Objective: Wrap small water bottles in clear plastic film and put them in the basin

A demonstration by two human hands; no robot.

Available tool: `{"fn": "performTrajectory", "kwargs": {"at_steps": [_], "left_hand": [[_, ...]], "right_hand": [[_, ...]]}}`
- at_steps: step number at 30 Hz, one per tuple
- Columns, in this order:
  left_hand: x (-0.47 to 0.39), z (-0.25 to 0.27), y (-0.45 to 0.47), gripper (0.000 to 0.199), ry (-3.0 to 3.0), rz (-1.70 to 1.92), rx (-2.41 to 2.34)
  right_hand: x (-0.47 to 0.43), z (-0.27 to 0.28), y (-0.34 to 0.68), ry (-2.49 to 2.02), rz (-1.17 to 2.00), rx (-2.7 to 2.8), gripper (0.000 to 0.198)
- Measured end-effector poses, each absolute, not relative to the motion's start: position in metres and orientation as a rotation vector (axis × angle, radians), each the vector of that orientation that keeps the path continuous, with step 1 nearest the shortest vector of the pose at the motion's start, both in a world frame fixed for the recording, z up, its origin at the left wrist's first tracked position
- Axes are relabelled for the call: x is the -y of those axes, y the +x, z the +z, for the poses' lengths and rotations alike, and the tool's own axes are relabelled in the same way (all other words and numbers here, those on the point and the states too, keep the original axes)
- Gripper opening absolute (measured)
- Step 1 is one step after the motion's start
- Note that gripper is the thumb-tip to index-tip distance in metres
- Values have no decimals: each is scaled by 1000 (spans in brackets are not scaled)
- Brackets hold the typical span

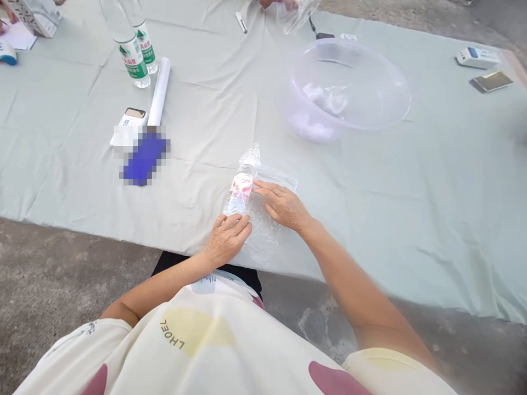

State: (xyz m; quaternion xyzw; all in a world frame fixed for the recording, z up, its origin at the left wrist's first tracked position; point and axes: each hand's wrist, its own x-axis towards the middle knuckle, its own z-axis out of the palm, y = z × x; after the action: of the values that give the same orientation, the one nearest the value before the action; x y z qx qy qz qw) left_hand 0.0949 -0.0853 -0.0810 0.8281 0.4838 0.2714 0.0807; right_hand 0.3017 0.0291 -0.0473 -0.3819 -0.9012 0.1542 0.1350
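A small clear bottle (241,187) with a pink-and-white label and a white cap lies on the cloth, with thin clear plastic film (263,233) around and under it. The film sticks out past the cap and spreads to the right. My left hand (229,237) is at the bottle's near end, its bent fingers closed on the wrapped base. From the right, my right hand (286,207) reaches in with fingers stretched out, the tips touching the bottle's side near the label. The palms face down and out of sight.
A translucent purple basin (382,104) holding crumpled plastic stands at the right back. Two water bottles (132,63), a white roll (160,90), a white device (130,122) and a pixelated blue item (145,159) are on the left. A phone (492,82) lies far right. Another person's hand (267,3) shows at the far edge.
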Motion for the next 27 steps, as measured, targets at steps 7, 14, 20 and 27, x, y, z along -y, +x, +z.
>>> {"fn": "performTrajectory", "kwargs": {"at_steps": [7, 14, 20, 27], "left_hand": [[88, -74, 115, 23, 2663, 572, -1362], [91, -73, 108, 19, 2725, 543, -1401], [94, -70, 93, 17, 2757, 560, -1352], [113, -56, 71, 21, 2612, 871, -1180]], "right_hand": [[-23, -25, 305, -1495, 340, 2119, 42], [-33, -41, 259, -1474, 690, 1924, 38], [-56, -37, 288, -1851, 781, 1770, 37], [-56, -15, 273, -1322, 621, 1901, 36]]}}
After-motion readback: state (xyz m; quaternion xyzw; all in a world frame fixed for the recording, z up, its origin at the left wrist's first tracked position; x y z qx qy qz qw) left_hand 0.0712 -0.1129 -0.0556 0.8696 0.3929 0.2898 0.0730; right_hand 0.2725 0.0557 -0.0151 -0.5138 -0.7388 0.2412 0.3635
